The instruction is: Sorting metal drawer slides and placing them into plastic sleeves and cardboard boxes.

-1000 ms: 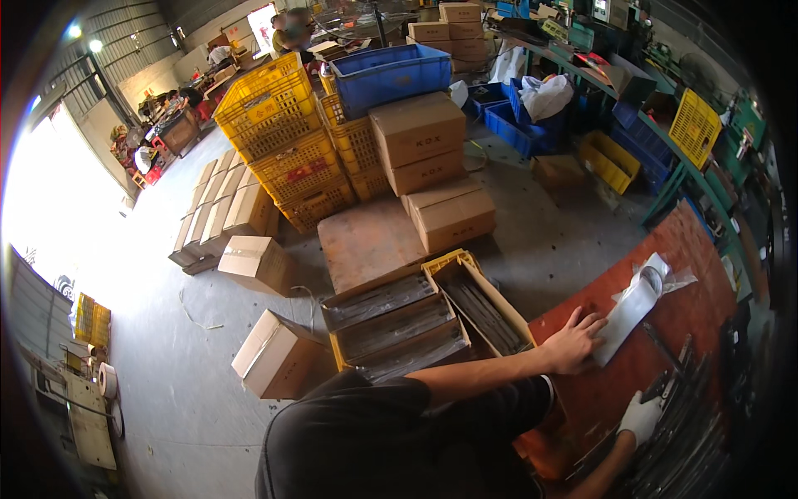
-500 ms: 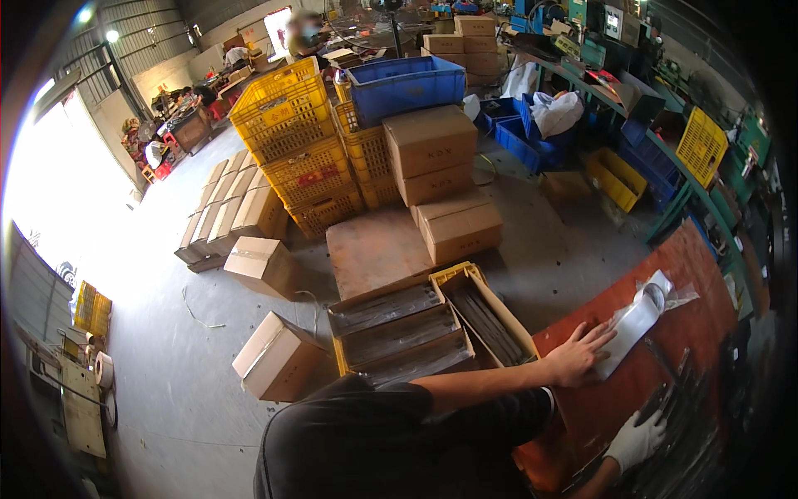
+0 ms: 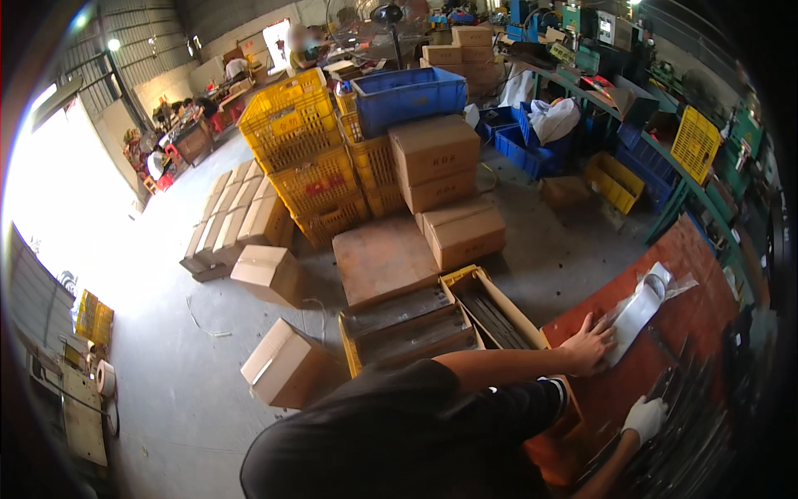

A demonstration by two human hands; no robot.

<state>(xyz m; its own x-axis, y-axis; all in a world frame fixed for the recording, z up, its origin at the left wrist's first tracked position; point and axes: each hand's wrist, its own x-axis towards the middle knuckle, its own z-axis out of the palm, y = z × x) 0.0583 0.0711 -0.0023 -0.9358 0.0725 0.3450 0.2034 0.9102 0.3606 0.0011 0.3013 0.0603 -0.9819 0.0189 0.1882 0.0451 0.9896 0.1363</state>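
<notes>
My bare left hand point(image 3: 588, 345) lies with fingers spread at the near end of a long whitish plastic sleeve point(image 3: 636, 323). The sleeve's far end curls up round a ring-like opening, with clear film beside it. Both rest on a reddish-brown tabletop point(image 3: 686, 249). My right hand point(image 3: 646, 418), in a white glove, is closed at the edge of a heap of long dark strips point(image 3: 686, 424). Its fingers seem to be round one or more strips, though the grip is partly hidden.
Left of the table, cartons of dark strips point(image 3: 407, 337) sit beside another open carton point(image 3: 495, 312). Closed cartons point(image 3: 287, 362) stand on the floor. Yellow crates point(image 3: 307, 179) and a blue bin point(image 3: 411, 96) are stacked farther back. A green workbench point(image 3: 677, 195) runs along the right.
My gloved right hand has moved up slightly and its fingers have closed more at the dark strips. My left hand stays at the sleeve. The whole view has shifted a little.
</notes>
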